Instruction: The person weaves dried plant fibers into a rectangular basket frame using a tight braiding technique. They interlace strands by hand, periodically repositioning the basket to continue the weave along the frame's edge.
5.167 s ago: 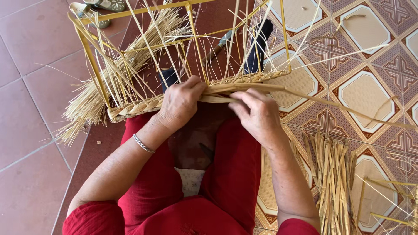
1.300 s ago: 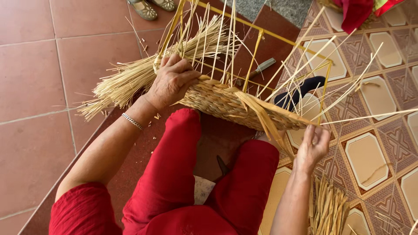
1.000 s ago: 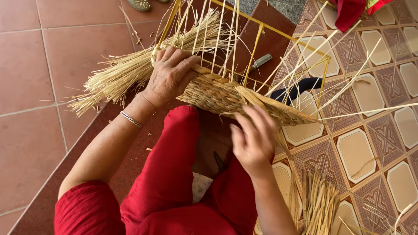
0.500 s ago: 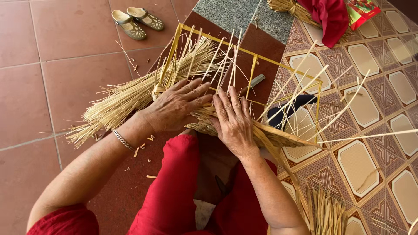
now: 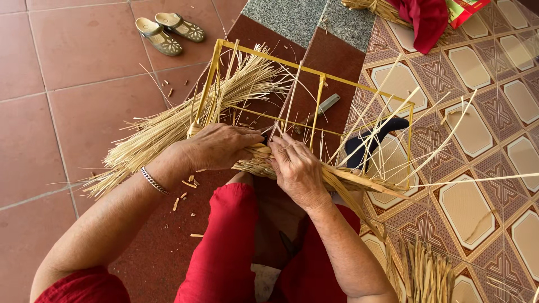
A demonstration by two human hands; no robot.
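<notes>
- A half-woven straw basket [image 5: 264,166] is being held over the lap, against red trousers [image 5: 224,247], with loose straw ends fanning out to the left.
- The woven rim is being gripped by the left hand [image 5: 216,147], fingers curled closed around it.
- The weave just beside it is being pressed by the right hand [image 5: 296,171], fingers bent and pinching strands; the two hands are nearly touching.
- The basket is being shaped around a yellow rectangular frame [image 5: 314,73] standing on the tiled floor [image 5: 67,67].
- A pair of sandals [image 5: 167,31] is lying well apart, top left.
- A straw bundle [image 5: 426,275] is lying by the right knee.
</notes>
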